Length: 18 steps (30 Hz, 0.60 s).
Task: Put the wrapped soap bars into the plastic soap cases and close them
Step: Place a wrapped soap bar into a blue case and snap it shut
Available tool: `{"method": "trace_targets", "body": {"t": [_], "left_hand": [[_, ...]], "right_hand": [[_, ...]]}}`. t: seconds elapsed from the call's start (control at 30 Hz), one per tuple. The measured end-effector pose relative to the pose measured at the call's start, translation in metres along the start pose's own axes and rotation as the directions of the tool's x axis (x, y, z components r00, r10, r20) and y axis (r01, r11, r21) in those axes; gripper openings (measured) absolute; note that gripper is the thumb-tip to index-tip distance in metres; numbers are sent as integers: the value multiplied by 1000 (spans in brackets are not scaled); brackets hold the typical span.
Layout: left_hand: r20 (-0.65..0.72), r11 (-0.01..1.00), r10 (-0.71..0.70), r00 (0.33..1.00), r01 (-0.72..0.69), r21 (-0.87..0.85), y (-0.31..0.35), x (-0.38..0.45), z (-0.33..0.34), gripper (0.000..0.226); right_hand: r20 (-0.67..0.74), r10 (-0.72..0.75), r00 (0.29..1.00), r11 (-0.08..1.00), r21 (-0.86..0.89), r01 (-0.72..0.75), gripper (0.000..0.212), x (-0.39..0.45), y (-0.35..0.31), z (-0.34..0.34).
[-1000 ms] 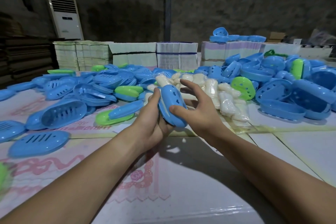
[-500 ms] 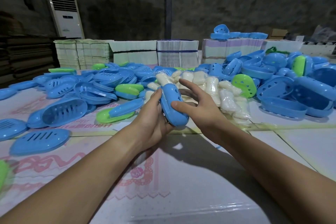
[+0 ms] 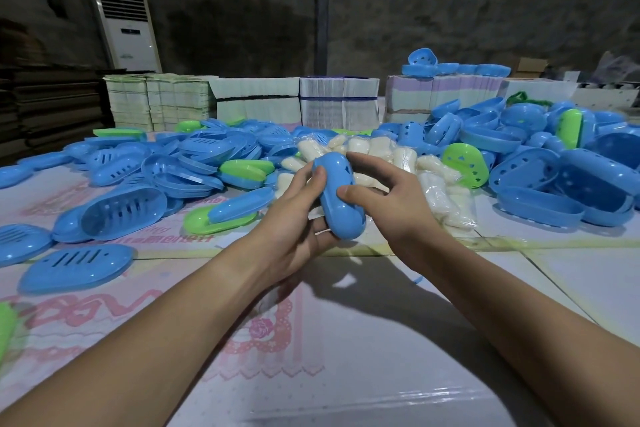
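A closed blue soap case (image 3: 337,196) is held upright between both hands above the table, in the middle of the view. My left hand (image 3: 294,218) grips it from the left, thumb on its upper face and fingers under its bottom end. My right hand (image 3: 391,204) grips it from the right, thumb on its front and fingers behind. No gap shows between its two halves. A heap of wrapped white soap bars (image 3: 433,180) lies just behind and to the right of the hands.
Loose blue case halves (image 3: 121,211) and some green ones (image 3: 214,218) cover the table's left; more blue halves (image 3: 568,180) pile up on the right. Stacks of flat cartons (image 3: 339,104) line the far edge. A patterned sheet (image 3: 277,340) covers the near table.
The gap that showed the soap between the case halves has shut. Both hands turned the case a little and shifted their thumbs on it.
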<state>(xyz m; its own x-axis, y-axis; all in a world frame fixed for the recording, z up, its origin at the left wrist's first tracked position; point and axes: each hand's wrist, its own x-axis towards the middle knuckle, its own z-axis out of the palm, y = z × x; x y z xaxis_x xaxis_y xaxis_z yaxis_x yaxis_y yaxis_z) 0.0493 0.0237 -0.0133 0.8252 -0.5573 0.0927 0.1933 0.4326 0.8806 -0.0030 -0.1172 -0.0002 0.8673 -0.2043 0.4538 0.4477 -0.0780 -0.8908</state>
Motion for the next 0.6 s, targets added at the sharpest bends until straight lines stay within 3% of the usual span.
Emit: {"method": "trace_targets", "body": {"t": [0.17, 0.37, 0.6], "left_hand": [[20, 997, 27, 999, -28, 72, 2, -3, -2, 58], [10, 977, 80, 997, -81, 199, 1, -6, 0, 35], [-9, 975, 127, 992, -124, 184, 6, -7, 1, 50]], "right_hand": [[11, 8, 1000, 1000, 4, -8, 46, 1, -2, -3], [46, 4, 999, 1000, 27, -5, 45, 1, 0, -6], [125, -39, 991, 998, 49, 33, 49, 2, 5, -6]]}}
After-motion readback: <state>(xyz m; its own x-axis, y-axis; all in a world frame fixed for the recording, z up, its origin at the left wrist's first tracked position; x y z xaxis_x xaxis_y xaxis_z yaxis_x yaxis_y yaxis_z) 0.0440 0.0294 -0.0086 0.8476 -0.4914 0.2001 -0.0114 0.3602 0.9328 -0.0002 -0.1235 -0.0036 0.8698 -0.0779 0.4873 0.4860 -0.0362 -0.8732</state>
